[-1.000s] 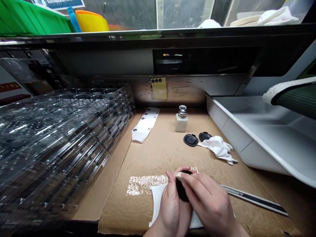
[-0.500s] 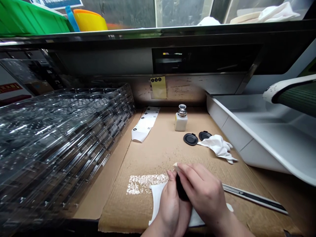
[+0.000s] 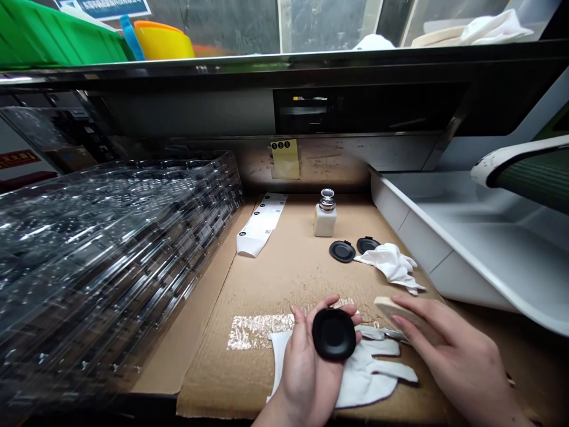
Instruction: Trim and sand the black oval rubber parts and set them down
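My left hand (image 3: 306,367) is palm up and cradles a small black rounded lid (image 3: 334,334), its shallow recess facing me. To the right, my right hand (image 3: 453,347) pinches a beige eraser-like block (image 3: 406,314), held apart from the lid. Under my hands a white glove (image 3: 368,379) lies flat on the cardboard. A slim utility knife (image 3: 397,335) is mostly hidden beneath my right hand. Farther off are two similar black lids (image 3: 342,251), one partly covered by a crumpled white cloth (image 3: 393,265).
A white pump bottle (image 3: 325,219) stands mid-board, with a label strip (image 3: 263,222) to its left. Stacked clear plastic trays (image 3: 178,237) fill the left side. A large white bin (image 3: 444,237) borders the right. A metal shelf edge (image 3: 284,62) runs overhead.
My right hand has moved away to the right with the beige block. My left hand has opened out, so the black lid now shows fully. More of the glove is uncovered.
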`<state>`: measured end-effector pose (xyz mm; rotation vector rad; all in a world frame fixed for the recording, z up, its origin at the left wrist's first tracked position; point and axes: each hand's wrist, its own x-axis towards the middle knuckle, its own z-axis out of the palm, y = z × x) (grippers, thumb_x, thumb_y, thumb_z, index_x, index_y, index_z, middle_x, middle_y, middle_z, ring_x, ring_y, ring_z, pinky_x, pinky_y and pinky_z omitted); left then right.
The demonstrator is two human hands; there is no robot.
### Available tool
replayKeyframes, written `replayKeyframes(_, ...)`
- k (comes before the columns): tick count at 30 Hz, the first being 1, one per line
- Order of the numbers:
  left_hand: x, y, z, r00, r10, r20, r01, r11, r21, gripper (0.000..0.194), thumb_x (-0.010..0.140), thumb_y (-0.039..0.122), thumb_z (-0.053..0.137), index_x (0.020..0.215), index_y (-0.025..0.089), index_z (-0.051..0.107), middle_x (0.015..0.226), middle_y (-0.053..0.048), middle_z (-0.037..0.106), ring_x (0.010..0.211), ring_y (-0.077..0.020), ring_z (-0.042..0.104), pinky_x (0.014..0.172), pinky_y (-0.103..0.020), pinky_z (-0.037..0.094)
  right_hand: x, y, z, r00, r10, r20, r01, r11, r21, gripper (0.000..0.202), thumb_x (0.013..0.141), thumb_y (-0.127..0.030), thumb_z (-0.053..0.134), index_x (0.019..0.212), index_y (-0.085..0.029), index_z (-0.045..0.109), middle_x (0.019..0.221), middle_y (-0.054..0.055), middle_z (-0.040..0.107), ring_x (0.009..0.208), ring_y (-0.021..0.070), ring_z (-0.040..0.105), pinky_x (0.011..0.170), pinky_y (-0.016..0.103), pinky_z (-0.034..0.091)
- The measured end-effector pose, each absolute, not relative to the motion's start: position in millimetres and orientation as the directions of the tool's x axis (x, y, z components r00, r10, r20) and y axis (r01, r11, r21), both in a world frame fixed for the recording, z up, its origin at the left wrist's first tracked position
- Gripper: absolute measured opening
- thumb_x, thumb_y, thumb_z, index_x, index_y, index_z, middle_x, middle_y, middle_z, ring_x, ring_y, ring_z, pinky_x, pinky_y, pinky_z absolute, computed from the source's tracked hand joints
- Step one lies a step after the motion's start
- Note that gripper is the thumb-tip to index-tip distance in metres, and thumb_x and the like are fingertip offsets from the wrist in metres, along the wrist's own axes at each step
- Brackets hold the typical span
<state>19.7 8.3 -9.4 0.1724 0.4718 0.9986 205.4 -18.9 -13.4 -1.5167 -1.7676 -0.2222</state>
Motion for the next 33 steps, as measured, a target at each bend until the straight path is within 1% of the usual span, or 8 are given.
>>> replayKeyframes(7, 19, 9, -9, 0.442, 0.846, -0.299, -0.780, 0.527, 0.337, 0.047, 0.084, 0.052, 0.034, 0.101, 0.014, 0.057, 0.098, -0.014, 0.064, 0.095, -0.0242, 0.058, 0.088, -0.041, 0.037, 188, -20, -8, -0.099, 0.757, 0.646, 0.854, 0.397, -0.335, 0.020, 0.082, -0.025, 0.055, 0.102, -0.024, 0.058, 0.090, -0.001, 0.065, 0.082, 0.0136, 0.062, 0.074, 0.024, 0.049)
replayKeyframes(11, 19, 8, -9, 0.440, 0.845, -0.303, -0.779, 0.527, 0.339, 0.047, 0.084, 0.052, 0.034, 0.100, 0.014, 0.057, 0.099, -0.014, 0.064, 0.096, -0.0246, 0.057, 0.088, -0.041, 0.037, 193, -16, -7, -0.075, 0.734, 0.675, 0.881, 0.366, -0.300, 0.023, 0.082, -0.026, 0.055, 0.105, -0.024, 0.056, 0.093, 0.001, 0.065, 0.083, 0.0144, 0.062, 0.076, 0.026, 0.048)
replayKeyframes(14, 20, 8, -10, 0.436, 0.852, -0.289, -0.781, 0.518, 0.350, 0.047, 0.084, 0.052, 0.033, 0.100, 0.015, 0.057, 0.099, -0.013, 0.063, 0.097, -0.0239, 0.056, 0.089, -0.040, 0.037, 186, -19, -2, -0.057, 0.740, 0.670, 0.857, 0.380, -0.347, 0.020, 0.081, -0.026, 0.056, 0.101, -0.024, 0.058, 0.090, 0.000, 0.066, 0.080, 0.0139, 0.063, 0.071, 0.023, 0.050)
replayKeyframes(17, 20, 8, -12, 0.457, 0.854, -0.250, -0.788, 0.519, 0.331, 0.048, 0.084, 0.053, 0.031, 0.099, 0.016, 0.058, 0.100, -0.012, 0.062, 0.099, -0.0235, 0.055, 0.091, -0.040, 0.035, 166, -20, 1, -0.152, 0.743, 0.651, 0.788, 0.489, -0.374, 0.020, 0.082, -0.022, 0.053, 0.101, -0.023, 0.057, 0.087, 0.000, 0.066, 0.078, 0.0128, 0.063, 0.067, 0.021, 0.052)
replayKeyframes(23, 20, 7, -14, 0.458, 0.863, -0.214, -0.789, 0.505, 0.350, 0.048, 0.086, 0.050, 0.029, 0.097, 0.015, 0.060, 0.104, -0.011, 0.061, 0.106, -0.0244, 0.051, 0.097, -0.040, 0.031, 128, -12, -9, -0.161, 0.735, 0.659, 0.770, 0.511, -0.382, 0.020, 0.083, -0.016, 0.048, 0.101, -0.019, 0.057, 0.089, 0.003, 0.065, 0.086, 0.0138, 0.062, 0.075, 0.024, 0.051)
replayKeyframes(28, 20, 7, -13, 0.436, 0.865, -0.248, -0.771, 0.501, 0.393, 0.049, 0.085, 0.051, 0.030, 0.094, 0.014, 0.061, 0.095, -0.011, 0.062, 0.100, -0.0231, 0.053, 0.098, -0.040, 0.030, 138, -22, -9, -0.312, 0.750, 0.584, 0.741, 0.577, -0.344, 0.019, 0.085, -0.015, 0.045, 0.098, -0.019, 0.058, 0.074, 0.002, 0.062, 0.067, 0.0121, 0.060, 0.060, 0.022, 0.049)
replayKeyframes(30, 21, 7, -13, 0.427, 0.866, -0.261, -0.775, 0.499, 0.388, 0.049, 0.085, 0.051, 0.031, 0.094, 0.014, 0.061, 0.096, -0.011, 0.062, 0.100, -0.0233, 0.053, 0.097, -0.040, 0.030, 156, -26, -5, -0.345, 0.780, 0.522, 0.761, 0.558, -0.331, 0.018, 0.085, -0.019, 0.046, 0.099, -0.021, 0.058, 0.075, 0.001, 0.063, 0.067, 0.0113, 0.060, 0.058, 0.021, 0.048)
replayKeyframes(33, 21, 7, -12, 0.428, 0.864, -0.264, -0.782, 0.501, 0.372, 0.048, 0.085, 0.051, 0.032, 0.095, 0.014, 0.060, 0.097, -0.012, 0.062, 0.101, -0.0242, 0.053, 0.097, -0.041, 0.031, 187, -26, 2, -0.212, 0.805, 0.554, 0.845, 0.436, -0.310, 0.019, 0.085, -0.028, 0.051, 0.102, -0.024, 0.057, 0.086, 0.000, 0.064, 0.077, 0.0118, 0.061, 0.066, 0.021, 0.048)
